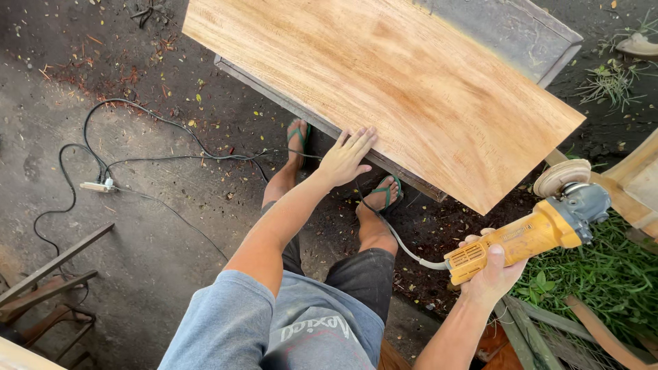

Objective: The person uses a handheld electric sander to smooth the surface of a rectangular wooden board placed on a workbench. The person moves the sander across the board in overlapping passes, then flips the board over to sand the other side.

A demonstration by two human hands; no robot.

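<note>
A wide, smooth wooden board lies on a grey bench frame in front of me. My left hand rests flat on the board's near edge, fingers spread. My right hand grips the yellow body of an angle grinder. The grinder's sanding disc faces up, just off the board's near right corner and apart from it. The grinder's grey cord runs back between my feet in green sandals.
Black cables snake across the dirt floor to a white socket strip at left. Wooden frame pieces lie at lower left. Grass, planks and another wooden piece sit at right.
</note>
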